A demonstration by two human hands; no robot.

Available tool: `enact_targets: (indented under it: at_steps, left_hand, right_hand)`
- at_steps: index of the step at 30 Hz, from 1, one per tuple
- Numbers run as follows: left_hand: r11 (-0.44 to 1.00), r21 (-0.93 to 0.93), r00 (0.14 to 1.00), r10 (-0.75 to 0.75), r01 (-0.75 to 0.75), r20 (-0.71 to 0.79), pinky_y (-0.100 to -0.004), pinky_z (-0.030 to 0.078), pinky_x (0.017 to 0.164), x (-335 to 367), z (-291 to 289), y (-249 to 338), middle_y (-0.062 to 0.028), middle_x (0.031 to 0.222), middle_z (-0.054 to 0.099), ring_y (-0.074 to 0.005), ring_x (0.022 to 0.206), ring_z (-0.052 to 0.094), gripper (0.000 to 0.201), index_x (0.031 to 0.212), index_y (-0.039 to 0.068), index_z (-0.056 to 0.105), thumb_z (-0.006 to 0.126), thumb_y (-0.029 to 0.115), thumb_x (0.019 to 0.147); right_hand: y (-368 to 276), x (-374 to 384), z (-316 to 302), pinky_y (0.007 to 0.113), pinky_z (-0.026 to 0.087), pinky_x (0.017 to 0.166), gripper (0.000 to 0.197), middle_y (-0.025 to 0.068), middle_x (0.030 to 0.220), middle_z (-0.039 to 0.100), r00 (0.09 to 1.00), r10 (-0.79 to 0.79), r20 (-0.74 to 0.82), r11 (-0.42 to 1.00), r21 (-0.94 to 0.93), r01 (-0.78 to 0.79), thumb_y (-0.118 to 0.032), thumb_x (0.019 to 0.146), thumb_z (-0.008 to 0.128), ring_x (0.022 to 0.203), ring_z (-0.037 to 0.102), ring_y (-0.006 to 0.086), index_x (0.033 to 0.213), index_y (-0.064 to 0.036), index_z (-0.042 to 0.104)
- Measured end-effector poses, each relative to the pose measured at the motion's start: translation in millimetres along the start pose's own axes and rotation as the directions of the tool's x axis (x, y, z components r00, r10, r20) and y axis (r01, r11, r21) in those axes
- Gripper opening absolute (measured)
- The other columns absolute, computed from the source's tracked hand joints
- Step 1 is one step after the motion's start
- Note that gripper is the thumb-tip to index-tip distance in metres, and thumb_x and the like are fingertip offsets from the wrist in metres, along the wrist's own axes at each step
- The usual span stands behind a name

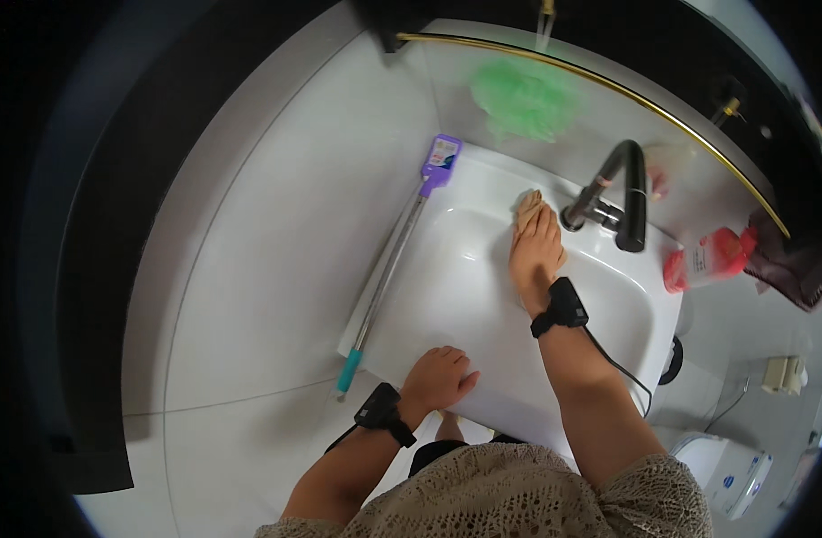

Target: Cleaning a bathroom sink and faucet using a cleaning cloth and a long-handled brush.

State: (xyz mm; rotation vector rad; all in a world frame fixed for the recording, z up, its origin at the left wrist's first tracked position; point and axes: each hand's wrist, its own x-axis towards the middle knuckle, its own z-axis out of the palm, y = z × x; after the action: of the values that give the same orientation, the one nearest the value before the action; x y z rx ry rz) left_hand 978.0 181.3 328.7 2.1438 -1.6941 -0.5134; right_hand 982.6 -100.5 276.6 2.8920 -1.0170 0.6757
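Note:
My right hand (537, 251) presses a tan cloth (529, 208) against the back of the white sink (411, 305), left of the dark faucet (635, 193). Its fingers are closed over the cloth and hide part of it. At the sink's front left edge rests my left hand (436, 377), holding nothing, with the thumb apart from slightly bent fingers. Black bands with small boxes are strapped to both wrists.
A purple-headed scraper (442, 160) with a metal pole and teal end lies along the sink's left rim. A green mesh puff (527, 99) hangs behind the basin. A red-and-clear bottle (708, 258) stands at the right. Above runs a gold rail (599, 79).

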Motion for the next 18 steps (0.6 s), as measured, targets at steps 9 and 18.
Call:
enact_targets:
  at_steps: [9, 18]
  left_hand:
    - [0.999, -0.041, 0.999, -0.025, 0.025, -0.022, -0.0408, 0.047, 0.088, 4.7, 1.3, 1.7, -0.0131, 0.097, 0.064, -0.0294, 0.095, 0.061, 0.030, 0.086, 0.001, 0.062, 0.060, 0.030, 0.087]
    - [0.997, -0.065, 0.989, -0.050, 0.041, -0.138, -0.0414, 0.048, 0.079, -19.6, 1.4, -13.0, -0.0124, 0.084, 0.061, -0.0307, 0.084, 0.060, 0.028, 0.077, 0.003, 0.059, 0.062, 0.029, 0.084]
  right_hand:
    - [-45.8, 82.7, 41.0, 0.045, 0.031, 0.109, 0.056, 0.0283, 0.137, 0.043, 0.993, -0.083, -0.078, 0.989, 0.113, 0.091, -0.034, 0.096, 0.045, 0.128, 0.039, 0.0417, 0.127, 0.0127, 0.046]
    - [-84.0, 87.9, -4.1, 0.042, 0.019, 0.116, 0.054, 0.0211, 0.151, 0.030, 0.916, -0.271, 0.296, 0.886, 0.449, 0.117, -0.028, 0.101, 0.030, 0.141, 0.026, 0.0323, 0.146, 0.0017, 0.028]
